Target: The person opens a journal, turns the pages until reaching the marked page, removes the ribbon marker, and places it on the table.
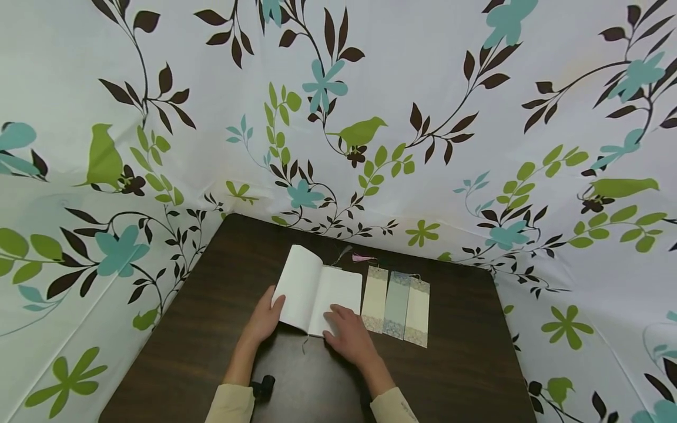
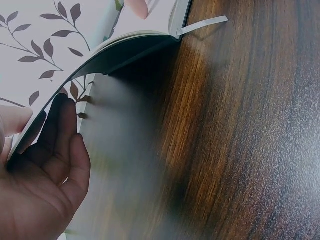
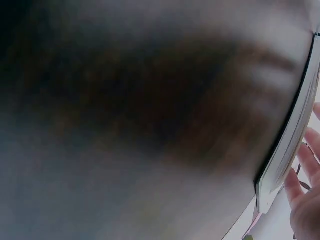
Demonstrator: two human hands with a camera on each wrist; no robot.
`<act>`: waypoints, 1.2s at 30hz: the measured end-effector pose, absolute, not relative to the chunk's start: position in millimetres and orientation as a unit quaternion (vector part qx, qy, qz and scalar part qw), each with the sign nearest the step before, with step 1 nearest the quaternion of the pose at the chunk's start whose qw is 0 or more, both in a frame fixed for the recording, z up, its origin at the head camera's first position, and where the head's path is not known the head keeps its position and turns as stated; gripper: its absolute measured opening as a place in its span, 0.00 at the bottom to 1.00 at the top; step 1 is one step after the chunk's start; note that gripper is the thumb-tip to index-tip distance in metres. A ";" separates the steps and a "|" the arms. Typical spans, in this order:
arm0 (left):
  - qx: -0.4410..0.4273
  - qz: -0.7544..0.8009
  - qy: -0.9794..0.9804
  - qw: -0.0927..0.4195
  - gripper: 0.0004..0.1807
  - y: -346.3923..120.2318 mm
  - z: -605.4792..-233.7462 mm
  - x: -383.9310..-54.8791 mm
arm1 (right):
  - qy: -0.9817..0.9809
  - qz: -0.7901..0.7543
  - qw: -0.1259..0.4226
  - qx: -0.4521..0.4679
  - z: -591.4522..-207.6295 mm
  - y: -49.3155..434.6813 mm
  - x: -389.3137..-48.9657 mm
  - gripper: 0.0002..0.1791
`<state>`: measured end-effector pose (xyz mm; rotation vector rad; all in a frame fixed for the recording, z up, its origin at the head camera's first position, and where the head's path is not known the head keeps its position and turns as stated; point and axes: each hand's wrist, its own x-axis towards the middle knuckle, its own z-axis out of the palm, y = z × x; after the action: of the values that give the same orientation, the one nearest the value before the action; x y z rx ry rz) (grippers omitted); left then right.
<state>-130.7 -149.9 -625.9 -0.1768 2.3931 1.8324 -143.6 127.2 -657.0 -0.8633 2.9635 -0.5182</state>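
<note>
An open notebook [image 1: 341, 288] with blank white pages lies on the dark wooden table [image 1: 201, 282]. Its left side is raised and curved. My left hand [image 1: 264, 317] pinches that side at its outer edge, thumb on the page and fingers beneath the dark cover [image 2: 135, 52], as the left wrist view shows. My right hand [image 1: 351, 338] rests with spread fingers on the lower part of the right page. In the right wrist view the right hand [image 3: 306, 210] appears beside the notebook's page edges [image 3: 287, 150]. A pale ribbon marker [image 2: 205, 24] hangs out at the spine.
Three patterned bookmarks lie side by side right of the notebook: a cream one [image 1: 375, 294], a blue-green one [image 1: 396, 305] and another cream one [image 1: 418, 311]. A pink tassel [image 1: 363, 258] and a dark tassel [image 1: 343, 254] lie behind. Patterned cloth [image 1: 423, 194] surrounds the table.
</note>
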 end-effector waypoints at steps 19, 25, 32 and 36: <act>-0.058 0.603 0.794 0.057 0.23 -148.6 -623.0 -129.3 | 0.942 -0.186 0.042 -0.276 -650.0 128.4 -143.8 0.25; -0.056 0.603 0.794 0.054 0.23 -148.6 -623.3 -128.3 | 0.936 -0.200 0.047 -0.287 -648.3 130.5 -144.5 0.17; -0.056 0.603 0.794 0.055 0.24 -148.9 -624.4 -128.9 | 0.929 -0.195 0.020 -0.313 -648.5 132.8 -143.6 0.03; -0.057 0.601 0.795 0.056 0.25 -149.3 -623.6 -128.5 | 0.932 -0.175 0.007 -0.317 -650.2 135.5 -140.9 0.02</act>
<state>-128.5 -149.3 -623.6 -0.1728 2.4126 1.8252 -140.9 135.5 -650.2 -0.9929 2.9143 -0.5483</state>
